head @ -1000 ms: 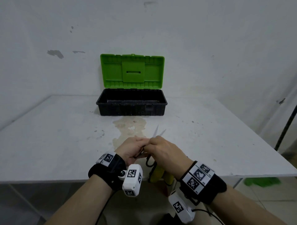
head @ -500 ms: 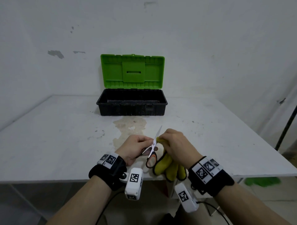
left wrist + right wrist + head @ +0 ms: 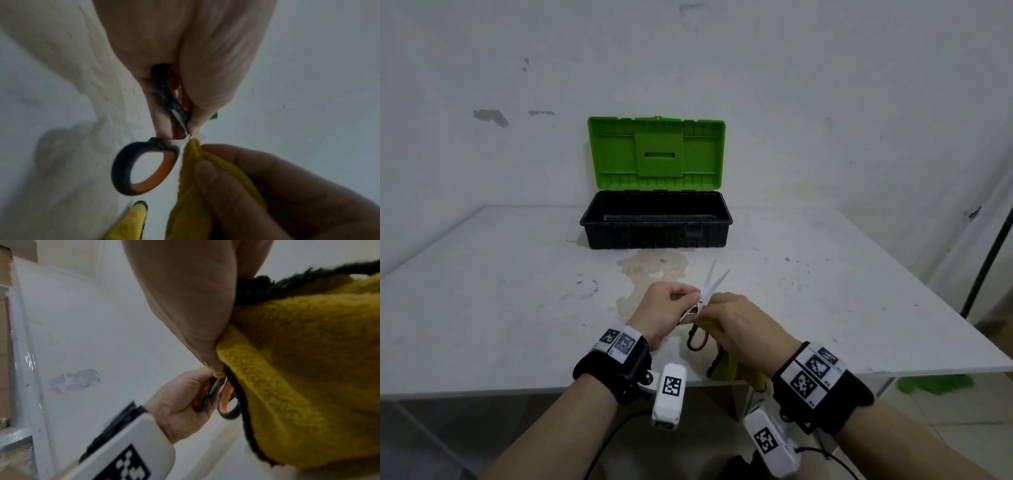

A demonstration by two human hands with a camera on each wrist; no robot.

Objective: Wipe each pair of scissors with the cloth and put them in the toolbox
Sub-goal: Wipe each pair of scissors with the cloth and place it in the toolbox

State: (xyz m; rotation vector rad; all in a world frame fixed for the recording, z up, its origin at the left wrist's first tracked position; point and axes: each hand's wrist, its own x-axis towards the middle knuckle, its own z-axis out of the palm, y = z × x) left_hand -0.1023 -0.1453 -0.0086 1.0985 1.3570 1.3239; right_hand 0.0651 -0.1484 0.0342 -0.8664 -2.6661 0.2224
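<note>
Near the table's front edge my left hand [image 3: 671, 305] grips one black-and-orange handle loop of a pair of scissors [image 3: 709, 287]; the blades are parted and point away toward the toolbox. The second loop [image 3: 144, 168] hangs free below my fingers. My right hand [image 3: 739, 325] pinches a yellow cloth [image 3: 726, 366] with a dark edge against the scissors near their pivot; the rest of the cloth [image 3: 308, 369] droops under that hand. The black toolbox [image 3: 655, 233] stands at the back of the table with its green lid [image 3: 655, 152] upright and open; what is inside is too dark to see.
The white table [image 3: 500, 308] has a brownish stain [image 3: 654, 270] between my hands and the toolbox. A white wall rises right behind the box. A dark pole [image 3: 986, 267] stands off the table's right side, with something green [image 3: 935, 383] on the floor there.
The scissor blades, together half a second ago, are parted again. My right hand with the cloth has slid back down from the blade toward the pivot. My left hand keeps its grip.
</note>
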